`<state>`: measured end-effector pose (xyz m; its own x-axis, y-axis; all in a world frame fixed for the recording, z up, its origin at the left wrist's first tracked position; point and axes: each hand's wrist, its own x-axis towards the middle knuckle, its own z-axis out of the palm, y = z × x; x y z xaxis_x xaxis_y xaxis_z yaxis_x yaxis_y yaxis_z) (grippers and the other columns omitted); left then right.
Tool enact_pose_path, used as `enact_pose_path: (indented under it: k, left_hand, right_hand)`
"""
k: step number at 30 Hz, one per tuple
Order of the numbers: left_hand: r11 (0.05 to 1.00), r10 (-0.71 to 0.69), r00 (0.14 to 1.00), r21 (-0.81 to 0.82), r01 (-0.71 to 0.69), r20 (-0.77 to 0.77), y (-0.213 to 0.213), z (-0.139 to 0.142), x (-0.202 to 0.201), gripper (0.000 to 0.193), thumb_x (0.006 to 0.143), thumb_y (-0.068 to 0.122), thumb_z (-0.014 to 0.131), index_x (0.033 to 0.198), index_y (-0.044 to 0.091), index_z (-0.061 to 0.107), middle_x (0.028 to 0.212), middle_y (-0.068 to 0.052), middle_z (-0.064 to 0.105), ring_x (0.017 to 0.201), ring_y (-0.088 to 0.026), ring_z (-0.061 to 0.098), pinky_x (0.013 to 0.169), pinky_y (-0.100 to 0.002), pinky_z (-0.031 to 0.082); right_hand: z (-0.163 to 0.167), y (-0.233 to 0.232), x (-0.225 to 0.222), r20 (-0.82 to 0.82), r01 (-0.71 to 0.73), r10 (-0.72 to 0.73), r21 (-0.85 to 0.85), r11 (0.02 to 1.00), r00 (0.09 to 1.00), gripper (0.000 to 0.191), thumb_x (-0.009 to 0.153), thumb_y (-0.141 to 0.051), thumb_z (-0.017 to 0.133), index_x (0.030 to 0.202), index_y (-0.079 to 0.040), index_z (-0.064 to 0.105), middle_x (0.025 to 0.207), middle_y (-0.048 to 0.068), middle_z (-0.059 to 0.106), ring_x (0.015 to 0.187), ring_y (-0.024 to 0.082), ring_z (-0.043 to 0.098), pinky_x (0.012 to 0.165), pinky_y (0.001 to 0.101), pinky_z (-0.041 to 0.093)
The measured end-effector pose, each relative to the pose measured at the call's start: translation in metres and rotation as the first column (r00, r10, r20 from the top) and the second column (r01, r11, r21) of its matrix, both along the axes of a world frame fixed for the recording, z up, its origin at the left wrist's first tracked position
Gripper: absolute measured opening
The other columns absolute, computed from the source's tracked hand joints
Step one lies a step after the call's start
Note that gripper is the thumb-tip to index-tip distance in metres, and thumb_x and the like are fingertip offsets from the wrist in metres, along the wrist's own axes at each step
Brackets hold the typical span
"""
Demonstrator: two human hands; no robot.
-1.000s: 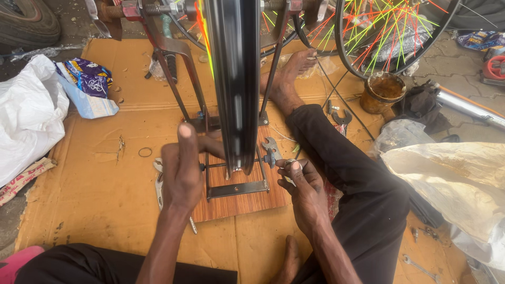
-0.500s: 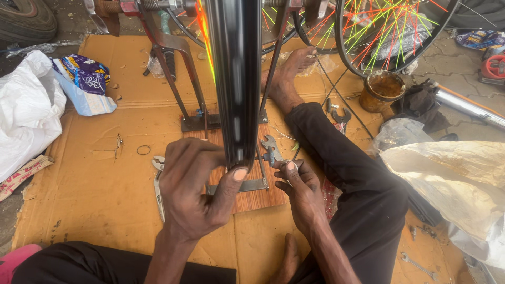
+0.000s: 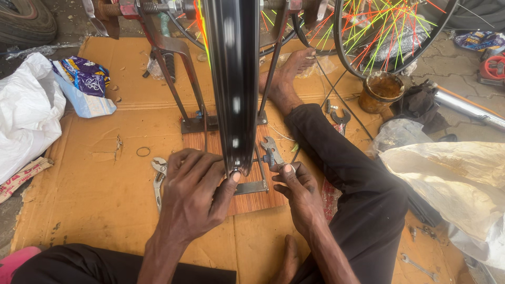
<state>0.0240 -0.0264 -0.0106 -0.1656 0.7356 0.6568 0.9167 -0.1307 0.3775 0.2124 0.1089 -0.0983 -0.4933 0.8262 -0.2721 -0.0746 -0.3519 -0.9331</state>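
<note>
Black metal, glossy and narrow, is what fills the middle of the view: a black bicycle wheel rim stands upright, edge-on to the camera, carried by a dark steel truing stand whose foot is fixed on a small brown wooden board. The rim hangs there so that its lowest part comes down just above the board, between the two hands.

The left hand lies spread beside the rim, and its thumb presses on the bottom edge of the rim; the fingers are curled loosely and close on nothing, so I judge it only steadies the wheel. The right hand pinches a small grey metal wrench between thumb and fingers, the head of the tool pointing to the rim, near the stand's lower bar.

Everything sits on a flat sheet of brown cardboard, probably to keep parts off the ground. A pair of silver pliers lies just beside the left hand. Farther right stand a rusty tin of brown grease and a second wheel with bright coloured spokes.
</note>
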Motion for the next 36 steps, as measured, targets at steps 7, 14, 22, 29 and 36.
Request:
enact_pose_path:
  k: [7,14,22,29,36]
  left_hand:
    - [0.999,-0.025,0.992,0.051,0.019,0.126,-0.001,0.009,0.004,0.02,0.098,0.025,0.065,0.095,0.007,0.074,0.087,-0.007,0.074,0.085,-0.022,0.066,0.09,-0.044,0.044]
    - [0.982,-0.07,0.971,0.185,0.028,0.229,-0.005,0.026,0.004,0.033,0.094,0.036,0.068,0.101,0.004,0.065,0.095,-0.009,0.07,0.092,-0.023,0.063,0.089,-0.039,0.044]
    - [0.992,-0.067,0.969,0.124,0.038,0.239,-0.006,0.022,0.006,0.027,0.096,0.031,0.07,0.1,0.005,0.068,0.094,-0.008,0.07,0.092,-0.023,0.065,0.09,-0.041,0.047]
    - [0.986,-0.15,0.901,0.126,0.107,0.408,-0.004,0.023,0.013,0.023,0.103,0.026,0.063,0.11,0.007,0.071,0.099,-0.006,0.072,0.093,-0.018,0.069,0.08,-0.033,0.054]
    - [0.99,-0.093,0.835,-0.039,0.136,0.543,-0.009,0.015,0.011,0.025,0.096,0.025,0.065,0.104,0.002,0.073,0.097,-0.009,0.073,0.081,-0.019,0.067,0.059,-0.032,0.049]
  right_hand:
    - [0.001,0.0,0.0,0.039,0.0,0.0,0.003,1.0,0.999,0.03,0.095,-0.04,0.064,0.094,-0.01,0.062,0.109,0.007,0.074,0.098,0.017,0.063,0.088,0.0355,0.052]
    - [0.0,-0.001,-0.001,0.071,-0.005,0.005,0.004,1.0,0.997,0.033,0.094,-0.042,0.065,0.095,-0.01,0.062,0.108,0.008,0.074,0.096,0.016,0.063,0.088,0.0351,0.052]
    - [-0.002,0.001,0.0,0.098,0.004,-0.003,-0.007,1.0,0.995,0.033,0.093,-0.042,0.066,0.096,-0.009,0.065,0.107,0.008,0.075,0.095,0.016,0.064,0.088,0.035,0.053]
    - [-0.002,-0.001,0.0,0.096,0.001,-0.001,-0.009,1.0,0.995,0.035,0.093,-0.042,0.066,0.097,-0.007,0.064,0.108,0.009,0.075,0.096,0.017,0.063,0.088,0.0358,0.052]
    - [0.0,-0.001,0.002,-0.037,0.018,-0.018,0.0,1.0,0.999,0.034,0.097,-0.037,0.06,0.104,-0.005,0.065,0.117,0.008,0.073,0.103,0.018,0.064,0.094,0.036,0.052]
